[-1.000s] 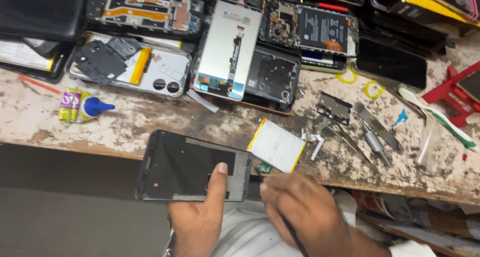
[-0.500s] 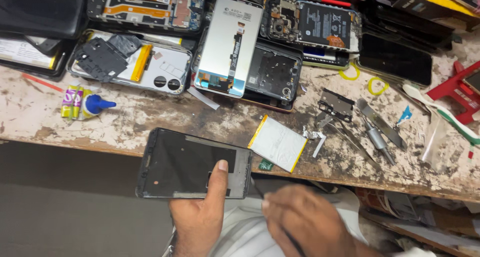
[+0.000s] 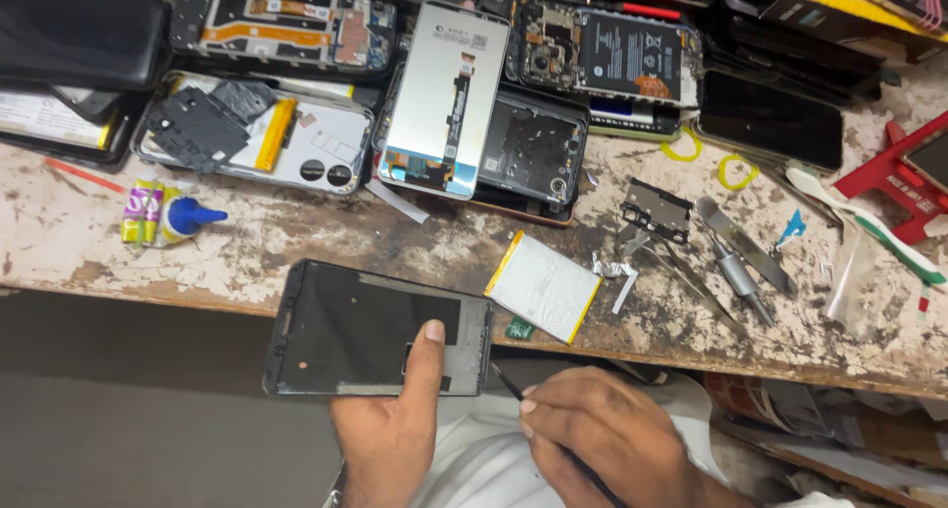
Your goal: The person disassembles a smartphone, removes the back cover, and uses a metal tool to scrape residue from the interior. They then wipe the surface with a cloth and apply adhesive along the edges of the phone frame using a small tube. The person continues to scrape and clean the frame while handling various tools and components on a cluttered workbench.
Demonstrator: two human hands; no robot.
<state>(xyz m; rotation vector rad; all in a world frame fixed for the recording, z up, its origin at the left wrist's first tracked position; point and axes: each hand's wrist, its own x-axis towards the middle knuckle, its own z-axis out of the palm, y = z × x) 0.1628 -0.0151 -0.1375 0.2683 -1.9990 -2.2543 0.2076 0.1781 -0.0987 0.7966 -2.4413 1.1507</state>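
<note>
The left hand [image 3: 390, 424] held a dark phone frame [image 3: 378, 330] at the near edge of the tabletop [image 3: 296, 236], thumb pressed flat on its face, its grip closed around the frame from below. Just right of it, the right hand [image 3: 602, 434] pinched a thin black tool [image 3: 509, 383], tip close to the frame's right end. A white battery [image 3: 543, 286] lay just beyond.
</note>
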